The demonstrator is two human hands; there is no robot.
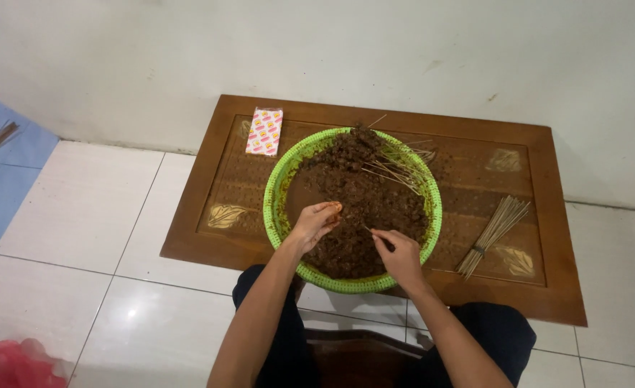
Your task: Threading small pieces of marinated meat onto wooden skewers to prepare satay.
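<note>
Thin skewer [368, 230] pinched in right hand [400, 253], left hand [316, 221] cupped over meat [364, 197].

Even, soft indoor light fills the view, fairly bright. A pale sheen of glare lies on the glossy white floor tiles [116, 316] at lower left. Shadows are faint. Wide-angle bending curves the edges; detail is slightly soft.

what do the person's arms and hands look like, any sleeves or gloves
Both forearms are bare as far up as the view shows: no sleeves visible, no gloves. No watch, bracelet or ring can be made out on either wrist or hand. The left hand has reddish-brown smears on its fingers; the right hand looks cleaner. Dark trousers cover the legs below.
</note>
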